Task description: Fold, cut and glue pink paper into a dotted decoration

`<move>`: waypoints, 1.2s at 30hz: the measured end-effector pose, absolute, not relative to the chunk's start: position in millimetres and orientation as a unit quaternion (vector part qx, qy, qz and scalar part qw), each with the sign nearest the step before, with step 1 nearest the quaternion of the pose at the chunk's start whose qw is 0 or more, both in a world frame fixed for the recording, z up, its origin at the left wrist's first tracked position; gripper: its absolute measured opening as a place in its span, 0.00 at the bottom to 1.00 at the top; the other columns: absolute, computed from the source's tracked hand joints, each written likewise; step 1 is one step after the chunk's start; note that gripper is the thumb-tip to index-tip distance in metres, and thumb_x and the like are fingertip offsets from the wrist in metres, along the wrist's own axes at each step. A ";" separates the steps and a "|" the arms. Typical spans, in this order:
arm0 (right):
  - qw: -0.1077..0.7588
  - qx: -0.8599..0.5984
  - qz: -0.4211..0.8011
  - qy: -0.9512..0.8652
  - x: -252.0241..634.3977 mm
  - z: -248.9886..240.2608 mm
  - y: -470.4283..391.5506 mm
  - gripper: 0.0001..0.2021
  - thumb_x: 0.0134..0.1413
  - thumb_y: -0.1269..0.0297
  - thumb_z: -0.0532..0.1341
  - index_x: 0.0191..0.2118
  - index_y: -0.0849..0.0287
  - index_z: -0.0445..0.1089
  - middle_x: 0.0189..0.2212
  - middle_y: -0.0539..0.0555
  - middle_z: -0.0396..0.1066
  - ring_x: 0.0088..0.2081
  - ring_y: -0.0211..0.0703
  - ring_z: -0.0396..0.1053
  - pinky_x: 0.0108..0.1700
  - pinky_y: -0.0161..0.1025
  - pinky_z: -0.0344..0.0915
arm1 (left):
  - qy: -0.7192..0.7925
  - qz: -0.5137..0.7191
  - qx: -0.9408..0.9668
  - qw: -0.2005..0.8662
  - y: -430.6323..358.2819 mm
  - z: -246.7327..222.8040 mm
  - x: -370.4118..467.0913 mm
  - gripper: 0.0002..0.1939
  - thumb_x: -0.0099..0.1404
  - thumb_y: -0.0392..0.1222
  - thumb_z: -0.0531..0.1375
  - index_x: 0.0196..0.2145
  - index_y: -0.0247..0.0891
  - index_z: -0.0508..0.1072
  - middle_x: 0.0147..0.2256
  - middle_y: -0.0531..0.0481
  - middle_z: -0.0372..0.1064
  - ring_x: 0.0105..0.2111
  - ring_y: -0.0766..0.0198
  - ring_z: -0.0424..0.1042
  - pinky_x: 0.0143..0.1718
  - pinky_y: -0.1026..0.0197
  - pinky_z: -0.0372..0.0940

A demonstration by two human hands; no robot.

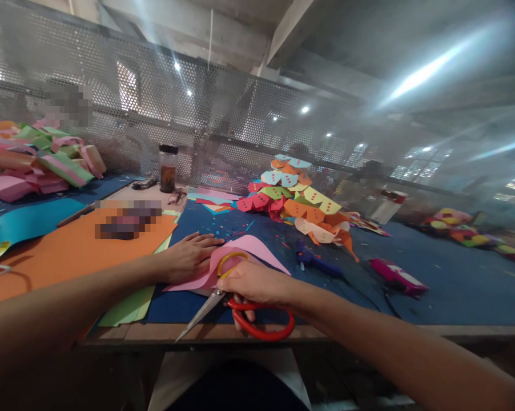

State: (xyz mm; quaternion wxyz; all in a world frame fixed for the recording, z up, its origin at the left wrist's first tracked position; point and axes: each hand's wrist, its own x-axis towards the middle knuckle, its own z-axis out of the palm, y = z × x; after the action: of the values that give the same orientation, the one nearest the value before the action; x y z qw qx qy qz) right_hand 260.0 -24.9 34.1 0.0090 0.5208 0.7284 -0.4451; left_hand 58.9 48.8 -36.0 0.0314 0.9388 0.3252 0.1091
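My left hand (192, 255) lies palm down with its fingers stretched out, pressing on the left part of a pink paper sheet (255, 246). The sheet curls up on the blue table covering. Beside it, my right hand (255, 283) is closed around a pair of scissors (205, 311) with one red and one yellow handle loop. Their blades look closed and point down and left, toward the table's front edge. Some of the pink sheet is hidden behind my right hand and the yellow loop.
Orange sheets (69, 257) lie at left, near a jar (167, 171). Colourful paper cutouts (311, 214) are heaped ahead. A blue glue gun (317, 261) and a magenta box-shaped device (398, 276) lie right. Folded paper pieces (39, 162) are piled far left, before a perforated metal screen (189, 123).
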 end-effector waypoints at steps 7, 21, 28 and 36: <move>0.011 0.501 -0.467 0.729 264.6 31.7 -22.5 0.20 0.64 0.69 0.51 0.20 0.62 0.67 0.13 0.51 0.70 0.17 0.36 0.69 0.22 0.28 0.58 | 0.319 0.108 0.941 0.034 49.4 -32.0 55.2 0.24 0.78 0.52 0.42 0.66 0.52 0.62 0.71 0.49 0.54 0.70 0.52 0.52 0.69 0.42 0.45; 0.014 0.490 -0.493 0.718 258.3 35.4 -23.1 0.18 0.63 0.71 0.51 0.21 0.59 0.63 0.10 0.46 0.67 0.13 0.33 0.65 0.20 0.28 0.59 | 0.347 0.096 0.932 0.038 47.7 -31.0 55.3 0.26 0.78 0.56 0.39 0.67 0.54 0.59 0.71 0.50 0.53 0.70 0.51 0.52 0.68 0.39 0.44; 0.017 0.487 -0.510 0.709 253.9 36.9 -23.8 0.18 0.62 0.73 0.49 0.21 0.59 0.62 0.12 0.48 0.69 0.14 0.34 0.67 0.20 0.28 0.60 | 0.349 0.084 0.933 0.039 47.5 -29.5 54.5 0.25 0.78 0.52 0.40 0.68 0.51 0.58 0.71 0.48 0.52 0.70 0.50 0.51 0.68 0.38 0.44; 0.014 0.507 -0.460 0.728 253.4 36.1 -25.6 0.22 0.63 0.69 0.52 0.16 0.60 0.64 0.10 0.48 0.67 0.12 0.31 0.62 0.20 0.27 0.58 | 0.347 0.088 0.933 0.041 47.4 -28.9 55.3 0.25 0.78 0.54 0.40 0.68 0.53 0.59 0.71 0.49 0.52 0.70 0.50 0.51 0.68 0.38 0.44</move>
State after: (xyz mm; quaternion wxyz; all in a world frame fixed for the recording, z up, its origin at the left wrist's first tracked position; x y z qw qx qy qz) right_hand 253.4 -25.6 36.1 0.0140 0.5073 0.7284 -0.4603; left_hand 55.3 47.4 -28.9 0.0410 0.9327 0.3475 0.0877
